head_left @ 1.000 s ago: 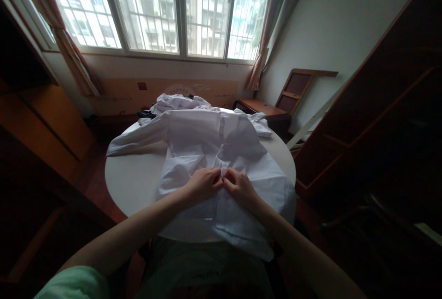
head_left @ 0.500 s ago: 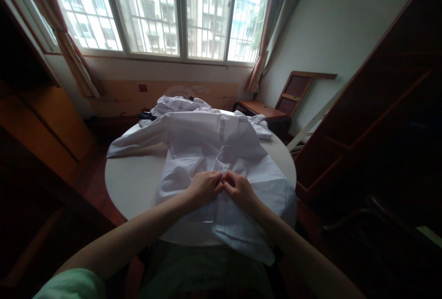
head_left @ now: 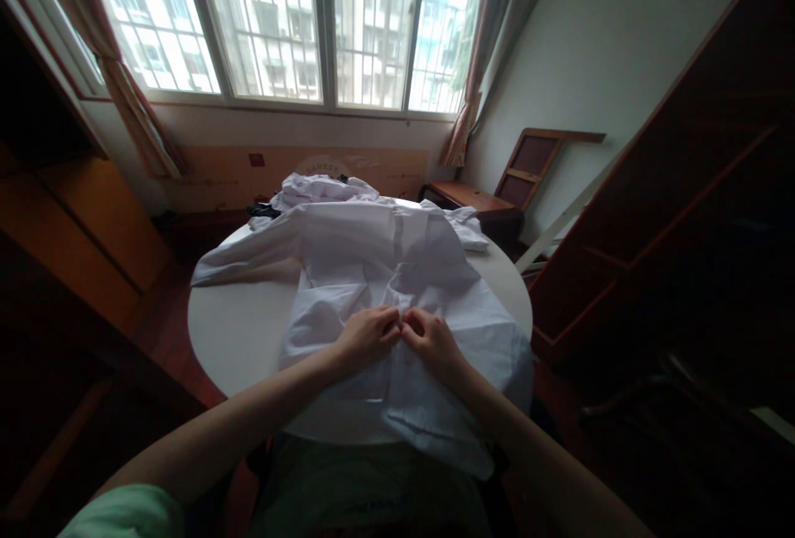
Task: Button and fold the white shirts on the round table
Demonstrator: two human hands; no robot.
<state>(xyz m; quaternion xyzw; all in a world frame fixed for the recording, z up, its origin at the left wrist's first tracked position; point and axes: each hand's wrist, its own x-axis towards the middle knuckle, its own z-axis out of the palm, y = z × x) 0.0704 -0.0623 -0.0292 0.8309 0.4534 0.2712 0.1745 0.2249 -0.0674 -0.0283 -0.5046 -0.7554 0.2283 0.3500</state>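
Hardly anything moved since the earlier frames: view shifted a touch, both hands stay together on the white shirt [head_left: 428,281]. Shirt is spread across the middle of the tabletop [head_left: 242,327], one sleeve out over its left part, hem hanging past its near edge. Left hand [head_left: 371,333] and right hand [head_left: 433,341]: fingers closed, each pinching shirt cloth along the front strip, above the tabletop's near half. Fingertips mostly hidden; can't tell if a button is between them. Other sleeve hard to make out.

Clothes pile [head_left: 323,188] at the tabletop's far edge, partly behind the shirt; dark item [head_left: 264,210] at its left, unclear. White cloth [head_left: 465,228] at the tabletop's far right, partly covered.

Cardboard [head_left: 217,170] beyond the tabletop: dark red square mark, pale emblem with lettering, too blurred to read; small print likewise. Green top [head_left: 348,488] on the near side of the tabletop, cut off by frame; print on it illegible.
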